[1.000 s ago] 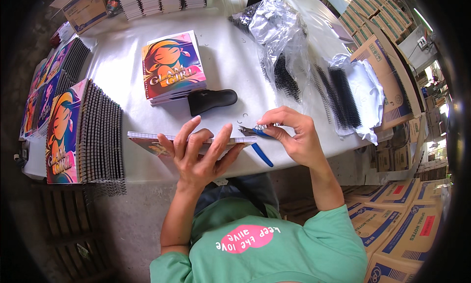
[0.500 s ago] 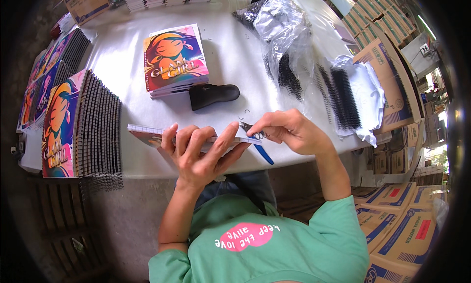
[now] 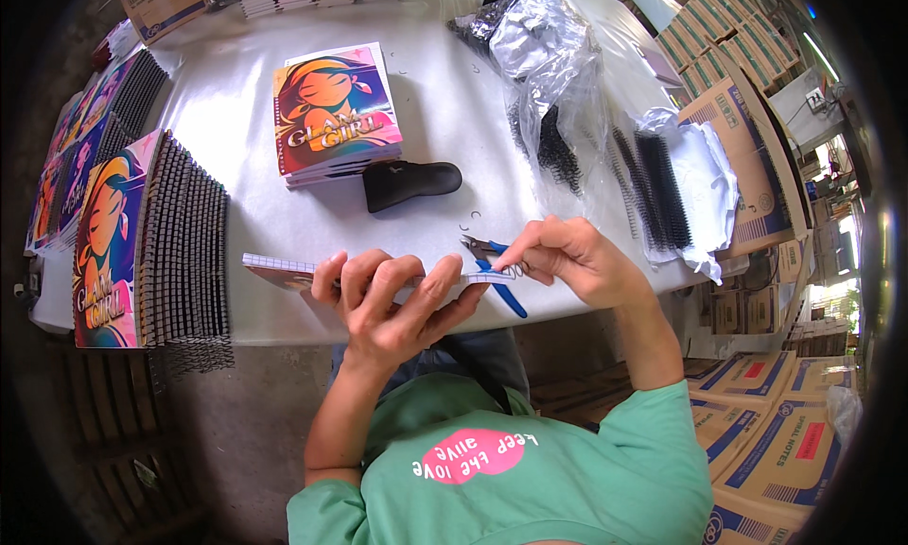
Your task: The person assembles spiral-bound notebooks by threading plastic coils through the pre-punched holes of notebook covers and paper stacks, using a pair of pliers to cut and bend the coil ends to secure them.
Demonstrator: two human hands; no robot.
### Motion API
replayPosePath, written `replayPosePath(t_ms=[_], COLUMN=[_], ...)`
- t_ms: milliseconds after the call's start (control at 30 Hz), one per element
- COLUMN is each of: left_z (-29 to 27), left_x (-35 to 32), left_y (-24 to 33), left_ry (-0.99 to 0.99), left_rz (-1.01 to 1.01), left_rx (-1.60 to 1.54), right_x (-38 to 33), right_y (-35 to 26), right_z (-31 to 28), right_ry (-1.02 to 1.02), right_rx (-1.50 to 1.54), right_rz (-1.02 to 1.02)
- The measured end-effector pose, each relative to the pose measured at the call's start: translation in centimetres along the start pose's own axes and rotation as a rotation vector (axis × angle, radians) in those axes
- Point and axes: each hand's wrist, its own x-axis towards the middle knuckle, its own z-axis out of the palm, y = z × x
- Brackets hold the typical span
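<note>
My left hand (image 3: 386, 307) grips a thin notebook (image 3: 270, 269) held edge-up above the table's near edge, fingers across its far side. At the notebook's right end, my right hand (image 3: 579, 263) is closed in a pinch on a wire spiral coil (image 3: 515, 270) with a few loops showing. How far the coil runs into the page holes is hidden. Just beyond the fingers, cutting pliers (image 3: 512, 302) with blue handles lie on the table, jaws pointing away. A smooth black curved block (image 3: 413, 185) rests farther off, against a stack of colourful-covered notebooks (image 3: 337, 110).
Spiral-bound notebooks (image 3: 186, 247) are piled at the left. At the right lie black coils (image 3: 659, 190), a clear plastic bag (image 3: 558, 82) and crumpled white paper (image 3: 707, 190). Cardboard boxes (image 3: 757, 432) stand at the lower right. The white-covered table (image 3: 284, 309) ends close to me.
My right hand has shifted slightly right and down, uncovering more of the pliers' jaws and blue handles. The notebook has dipped a little in my left hand.
</note>
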Motion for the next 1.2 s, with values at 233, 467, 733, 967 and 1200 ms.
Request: replayPosePath(t_ms=[233,467,733,967,1200], left_z=[-0.1,0.5,-0.5,-0.2,-1.0], left_x=[-0.1,1.1,-0.2,0.1,0.8], left_y=[0.5,0.2,-1.4,-0.8,-1.2], left_ry=[0.021,-0.063,-0.114,-0.035,-0.113], left_rz=[0.021,-0.015,-0.003,-0.045,-0.117], left_rx=[0.009,-0.001,0.203,0.101,0.040], right_x=[-0.1,-0.4,-0.4,-1.3,0.0], right_y=[0.1,-1.4,-0.6,0.0,-2.0], right_z=[0.6,2.4,3.3,3.0,1.1], right_ry=[0.012,0.257,0.325,0.441,0.069], right_rx=[-0.020,-0.891,-0.675,-0.903,-0.302], right_rz=[0.072,-0.235,-0.177,-0.425,0.170])
